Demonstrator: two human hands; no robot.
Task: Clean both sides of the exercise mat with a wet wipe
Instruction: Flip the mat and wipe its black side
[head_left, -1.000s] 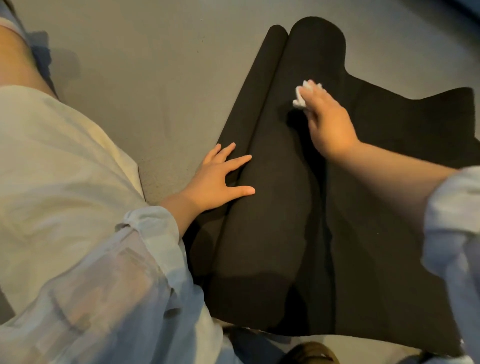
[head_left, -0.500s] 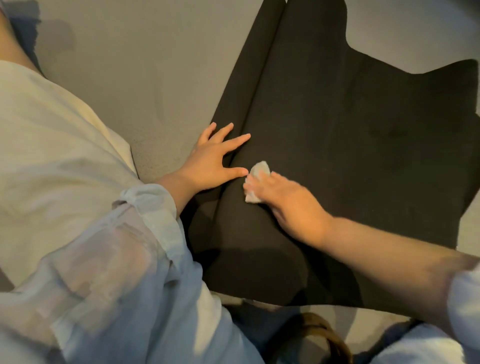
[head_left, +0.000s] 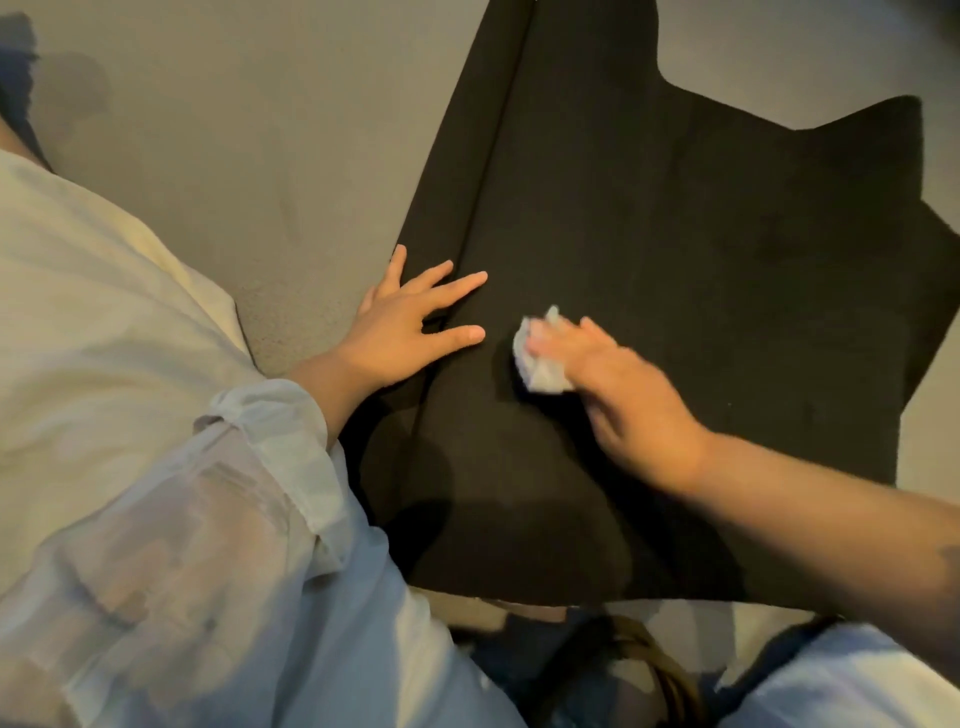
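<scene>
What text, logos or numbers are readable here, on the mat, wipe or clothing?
None readable.
Black exercise mat: plain surface, no logo or print shown.
Wet wipe, under the right hand: crumpled and blurred, no print visible.
Left hand and sleeve: no lettering.

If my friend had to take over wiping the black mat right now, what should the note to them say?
Left hand: flat, fingers spread, pressing on the mat's left edge by the long fold.
Right hand: pressing a crumpled white wet wipe onto the mat, just right of the left hand; blurred, so probably mid-stroke.
Mat: black, lying on the grey floor, with a fold or overlapping strip along its left side.
Done: wiping of the upward-facing side is under way; how much has been covered cannot be told.
Left: finish this side, then turn the mat over and wipe the other side.
</scene>
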